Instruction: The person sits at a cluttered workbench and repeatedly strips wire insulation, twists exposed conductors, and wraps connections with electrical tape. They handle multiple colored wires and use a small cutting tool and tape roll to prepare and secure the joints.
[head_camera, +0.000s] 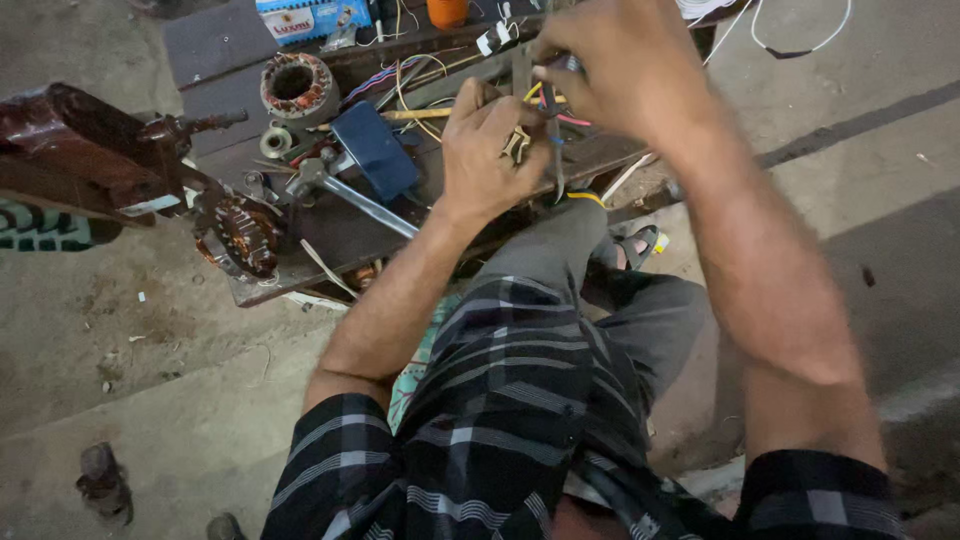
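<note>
1. low dark workbench (340, 235), on the concrete floor in front of the seated person's knees.
2. brown motor housing (80, 150), at the bench's left end.
3. copper-wound stator (297, 88), on the bench's far side.
4. blue block (375, 150), just left of the hands.
5. right hand (610, 65), closed, pinching thin coloured wires (555, 110).
6. left hand (490, 150), curled shut on a small metal part (517, 145), touching the wires, above the bench's right end.
</note>
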